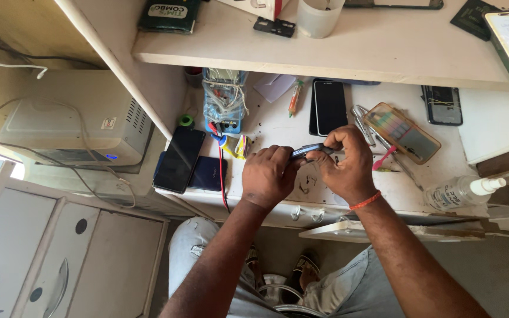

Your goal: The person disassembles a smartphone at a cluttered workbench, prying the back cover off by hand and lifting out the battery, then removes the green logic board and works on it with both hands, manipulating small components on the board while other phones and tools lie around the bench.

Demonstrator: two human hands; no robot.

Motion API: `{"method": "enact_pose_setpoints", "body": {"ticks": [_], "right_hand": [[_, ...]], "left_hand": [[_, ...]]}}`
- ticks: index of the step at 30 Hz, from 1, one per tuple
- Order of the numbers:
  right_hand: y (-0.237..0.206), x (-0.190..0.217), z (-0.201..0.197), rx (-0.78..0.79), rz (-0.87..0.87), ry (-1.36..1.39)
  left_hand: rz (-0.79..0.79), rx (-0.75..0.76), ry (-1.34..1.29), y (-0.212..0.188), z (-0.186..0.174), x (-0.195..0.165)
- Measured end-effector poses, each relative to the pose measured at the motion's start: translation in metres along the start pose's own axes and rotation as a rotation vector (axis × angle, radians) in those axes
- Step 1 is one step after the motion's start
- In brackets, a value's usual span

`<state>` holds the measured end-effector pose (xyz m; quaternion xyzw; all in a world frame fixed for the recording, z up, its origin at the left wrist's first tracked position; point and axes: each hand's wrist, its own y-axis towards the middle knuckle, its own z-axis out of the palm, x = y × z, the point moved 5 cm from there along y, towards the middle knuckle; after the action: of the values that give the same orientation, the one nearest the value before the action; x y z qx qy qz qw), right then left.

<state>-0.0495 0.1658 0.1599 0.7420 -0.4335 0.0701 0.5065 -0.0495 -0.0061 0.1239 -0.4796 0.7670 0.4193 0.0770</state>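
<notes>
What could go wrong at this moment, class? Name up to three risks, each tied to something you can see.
1. Both hands, left hand and right hand, pinch a thin dark phone edge-on above the worktop; a slip could drop it.
2. The clear bottle lies near the table edge and might roll off.
3. The black phone overhangs the left edge and could be knocked down.

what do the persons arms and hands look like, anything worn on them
Both forearms are bare, with no sleeves in view. The right hand has a thin orange band around the wrist. The left hand wears nothing: no gloves, watch or rings visible.
</notes>
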Motion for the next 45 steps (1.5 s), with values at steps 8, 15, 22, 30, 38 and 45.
{"method": "enact_pose_setpoints", "body": {"ticks": [8,15,22,30,38,45], "right_hand": [[0.006,0.004,-0.002,0.067,-0.064,-0.086],[0.013,0.01,-0.009,0.177,-0.11,-0.139],[0.016,0.012,-0.014,0.25,-0.138,-0.207],[0.022,0.016,-0.019,0.295,-0.17,-0.3],[0.029,0.014,-0.021,0.387,-0.226,-0.359],[0.007,-0.018,-0.001,0.429,-0.129,-0.364]], "left_hand": [[0.002,-0.031,0.021,-0.002,0.0,-0.003],[0.014,-0.05,0.028,-0.001,-0.001,-0.008],[0.007,-0.03,0.045,0.002,0.0,-0.011],[0.0,-0.041,0.034,0.005,0.005,-0.01],[-0.029,0.021,0.086,0.008,0.015,-0.012],[-0.024,0.205,0.192,0.006,0.015,0.001]]}}
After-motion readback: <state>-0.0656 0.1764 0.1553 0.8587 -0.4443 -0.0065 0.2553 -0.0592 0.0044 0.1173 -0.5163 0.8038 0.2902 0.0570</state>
